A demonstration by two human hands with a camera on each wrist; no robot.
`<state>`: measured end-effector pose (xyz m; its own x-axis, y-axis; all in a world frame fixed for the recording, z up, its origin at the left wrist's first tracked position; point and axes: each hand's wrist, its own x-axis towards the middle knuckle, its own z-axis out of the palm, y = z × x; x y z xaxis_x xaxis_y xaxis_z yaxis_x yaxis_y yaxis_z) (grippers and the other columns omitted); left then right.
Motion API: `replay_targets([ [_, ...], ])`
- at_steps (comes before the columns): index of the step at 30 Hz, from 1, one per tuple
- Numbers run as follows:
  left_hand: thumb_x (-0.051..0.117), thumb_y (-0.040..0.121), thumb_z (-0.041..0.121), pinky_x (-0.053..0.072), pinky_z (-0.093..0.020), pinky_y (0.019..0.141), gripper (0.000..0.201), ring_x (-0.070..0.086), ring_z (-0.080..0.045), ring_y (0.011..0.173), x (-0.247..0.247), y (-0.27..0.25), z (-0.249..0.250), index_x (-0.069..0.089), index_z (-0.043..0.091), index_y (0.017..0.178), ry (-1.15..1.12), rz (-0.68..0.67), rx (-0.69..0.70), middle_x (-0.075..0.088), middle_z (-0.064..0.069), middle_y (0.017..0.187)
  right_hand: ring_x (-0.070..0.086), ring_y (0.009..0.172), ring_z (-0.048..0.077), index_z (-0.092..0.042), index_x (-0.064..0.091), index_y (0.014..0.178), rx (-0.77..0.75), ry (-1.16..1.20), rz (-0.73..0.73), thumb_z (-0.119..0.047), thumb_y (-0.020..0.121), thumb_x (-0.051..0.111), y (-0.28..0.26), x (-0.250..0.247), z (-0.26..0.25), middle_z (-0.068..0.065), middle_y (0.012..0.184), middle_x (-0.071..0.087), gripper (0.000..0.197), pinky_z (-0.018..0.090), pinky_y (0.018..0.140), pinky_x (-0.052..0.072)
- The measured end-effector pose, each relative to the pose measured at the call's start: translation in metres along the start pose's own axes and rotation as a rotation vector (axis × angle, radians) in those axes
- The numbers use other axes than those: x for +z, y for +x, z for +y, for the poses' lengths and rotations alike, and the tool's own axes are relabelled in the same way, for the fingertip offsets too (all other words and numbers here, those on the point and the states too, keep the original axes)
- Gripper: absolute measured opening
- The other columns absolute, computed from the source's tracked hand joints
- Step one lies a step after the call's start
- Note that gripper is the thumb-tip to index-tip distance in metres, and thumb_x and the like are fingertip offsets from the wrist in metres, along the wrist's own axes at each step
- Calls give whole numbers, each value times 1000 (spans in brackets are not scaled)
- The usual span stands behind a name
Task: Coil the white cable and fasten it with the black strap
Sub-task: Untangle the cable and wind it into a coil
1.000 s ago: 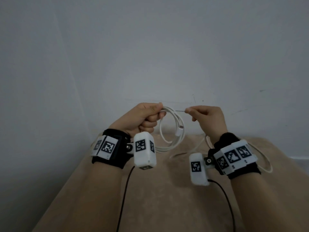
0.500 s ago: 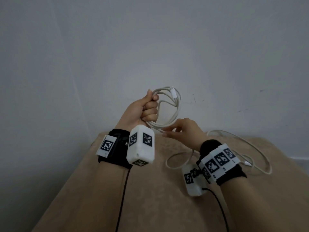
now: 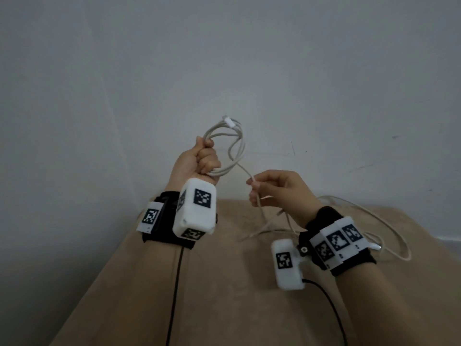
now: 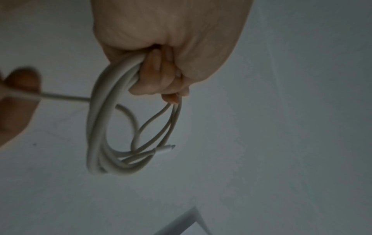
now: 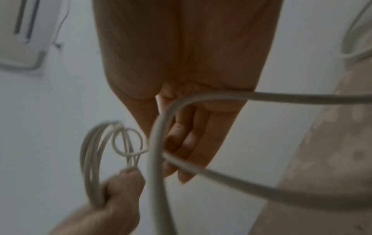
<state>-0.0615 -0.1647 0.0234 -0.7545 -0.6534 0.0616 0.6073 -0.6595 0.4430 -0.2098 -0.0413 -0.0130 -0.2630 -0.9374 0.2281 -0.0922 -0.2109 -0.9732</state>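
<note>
My left hand (image 3: 202, 158) is raised in a fist around several loops of the white cable (image 3: 237, 146); the coil (image 4: 100, 135) hangs from the fingers, a plug end (image 4: 165, 148) poking out of it. My right hand (image 3: 272, 188) is lower and to the right, pinching the free run of the cable (image 3: 252, 182) between thumb and fingers. The strand (image 5: 157, 143) passes across the right fingers and trails down to loose cable (image 3: 389, 228) on the beige surface. No black strap is in view.
A beige cloth-covered surface (image 3: 224, 295) lies below the hands, against a plain pale wall (image 3: 249, 58). Thin black leads (image 3: 174, 295) run from the wrist cameras back along my forearms. A second plug end (image 3: 374, 246) lies by my right wrist.
The left hand has lifted and turned the coil upright. The right hand dropped under the coil, then came up a little to the right, now pinching the free strand.
</note>
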Motion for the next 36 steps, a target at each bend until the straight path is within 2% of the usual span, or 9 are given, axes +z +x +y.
replay_targets([
  [5,32,102,35,20,-13,27,40,23,-5,23,0,-8,12,46,12,73,347,48,84,27,9,37,38,44,11,2,65,90,92,57,364,0,97,41,7,-32,4,4,63,45,25,19,41,39],
  [10,34,102,35,18,-12,28,37,22,-2,25,-3,-13,18,44,13,74,544,82,145,25,11,39,35,48,14,0,65,97,94,-60,533,-3,95,48,6,-57,4,7,67,55,18,17,37,32],
  [15,36,102,34,16,-12,29,35,20,-1,27,-1,-15,16,44,14,74,628,101,206,24,12,40,47,42,9,-8,69,90,126,-337,460,-8,90,58,4,-57,0,7,74,71,11,18,42,39],
  [19,39,101,33,15,-12,30,32,19,2,30,3,-16,9,47,14,76,802,53,157,24,12,44,63,91,17,-14,70,103,182,-740,231,-13,85,65,2,-56,-7,5,97,69,19,28,76,48],
  [22,40,101,32,15,-12,31,31,18,2,32,6,-16,3,48,14,77,888,9,111,25,13,45,62,106,17,-17,69,107,33,-660,273,-14,89,59,4,-46,-18,4,108,70,20,33,95,46],
  [26,39,101,31,14,-12,32,31,17,2,33,12,-18,-3,47,13,77,979,-61,48,23,12,46,58,110,13,-20,63,119,-125,-600,342,-22,95,52,4,-29,-27,1,115,67,26,25,92,40],
  [29,38,101,29,14,-10,33,32,16,2,33,16,-19,-8,47,11,76,1047,-105,18,23,12,46,58,114,9,-23,58,124,-238,-504,296,-25,96,51,2,-16,-31,-1,118,66,29,29,102,42],
  [32,39,101,28,13,-12,33,32,16,1,34,20,-20,-14,48,10,76,1143,-147,-19,24,11,46,63,100,6,-26,65,110,-290,-481,241,-31,98,47,-1,-6,-36,-8,99,70,23,29,96,47],
  [36,40,100,28,11,-14,35,32,16,0,34,24,-22,-21,49,10,76,1240,-211,-68,25,11,46,62,69,7,-18,75,84,-216,-496,137,-56,94,36,-5,-4,-36,2,73,71,55,22,72,47],
])
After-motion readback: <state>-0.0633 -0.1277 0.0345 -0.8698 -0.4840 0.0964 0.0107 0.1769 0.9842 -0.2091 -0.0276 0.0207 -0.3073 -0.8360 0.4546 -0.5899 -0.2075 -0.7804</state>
